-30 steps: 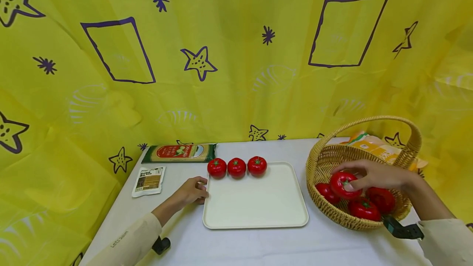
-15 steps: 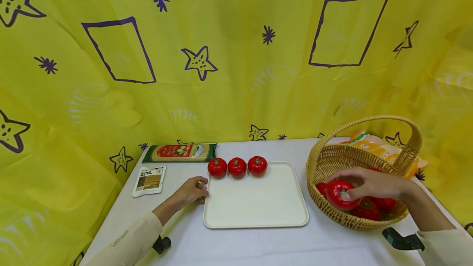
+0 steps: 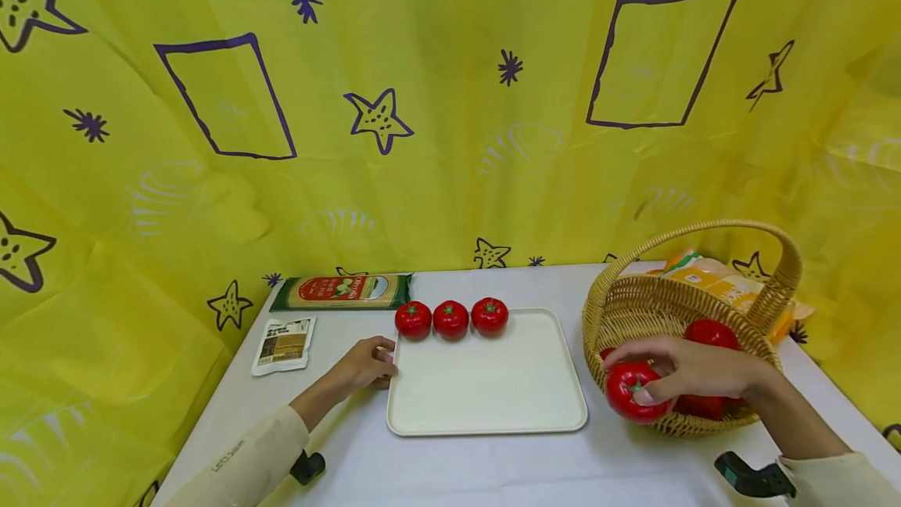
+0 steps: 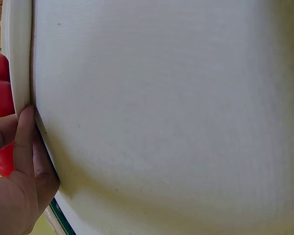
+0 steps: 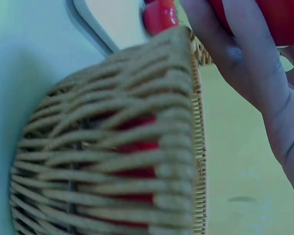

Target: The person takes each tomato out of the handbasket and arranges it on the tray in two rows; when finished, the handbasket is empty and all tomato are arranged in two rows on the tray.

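Red, glossy, round: right hand (image 3: 681, 367) grips 1 tomato (image 3: 625, 396); left hand (image 3: 365, 364) pinches smooth tray (image 3: 486, 386).

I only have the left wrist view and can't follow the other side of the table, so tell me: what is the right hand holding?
Observer: The right hand holds a red tomato by the near left rim of the wicker basket.

Operator: Are there more inside that basket?

Observer: Yes, other red tomatoes show in it, partly hidden by the hand, so I can't give a sure count.

Operator: I see only bits of red past the tray rim. How many tomatoes are there?

Observer: Three tomatoes stand in a row along the far edge of the tray.
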`<state>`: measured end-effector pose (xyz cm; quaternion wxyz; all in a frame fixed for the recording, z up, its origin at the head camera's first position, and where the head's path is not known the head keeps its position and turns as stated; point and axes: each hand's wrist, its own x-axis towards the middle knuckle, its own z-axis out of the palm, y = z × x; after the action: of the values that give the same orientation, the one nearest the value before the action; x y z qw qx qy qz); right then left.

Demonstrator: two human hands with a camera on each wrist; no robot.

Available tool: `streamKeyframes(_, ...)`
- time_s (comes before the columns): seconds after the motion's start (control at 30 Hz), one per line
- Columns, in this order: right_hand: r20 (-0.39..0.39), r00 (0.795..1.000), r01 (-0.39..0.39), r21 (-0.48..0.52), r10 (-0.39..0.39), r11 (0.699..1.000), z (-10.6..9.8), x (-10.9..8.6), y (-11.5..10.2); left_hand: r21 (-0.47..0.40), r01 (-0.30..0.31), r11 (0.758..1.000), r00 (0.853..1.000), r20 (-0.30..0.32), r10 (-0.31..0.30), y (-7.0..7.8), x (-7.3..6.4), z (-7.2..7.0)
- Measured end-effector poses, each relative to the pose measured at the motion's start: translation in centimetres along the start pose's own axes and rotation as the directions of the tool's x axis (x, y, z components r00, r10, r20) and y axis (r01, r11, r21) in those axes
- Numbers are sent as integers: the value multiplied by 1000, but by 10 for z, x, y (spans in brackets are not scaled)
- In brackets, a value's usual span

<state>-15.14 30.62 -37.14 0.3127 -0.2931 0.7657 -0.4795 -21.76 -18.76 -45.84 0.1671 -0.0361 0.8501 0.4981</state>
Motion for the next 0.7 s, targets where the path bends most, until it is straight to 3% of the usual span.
streamKeyframes(0.23, 29, 998, 57, 20, -57, 998, 10, 7, -6, 2, -8, 1000, 1000, 11, 8, 0, -1, -1)
streamKeyframes(0.5, 130, 986, 91, 122, -107, 988, 20, 21, -13, 5, -13, 1000, 1000, 6, 13, 0, -1, 0)
streamKeyframes(0.7, 127, 981, 144, 53, -149, 988, 24, 28, -12, 9, -10, 1000, 1000, 1, 10, 2, -1, 0)
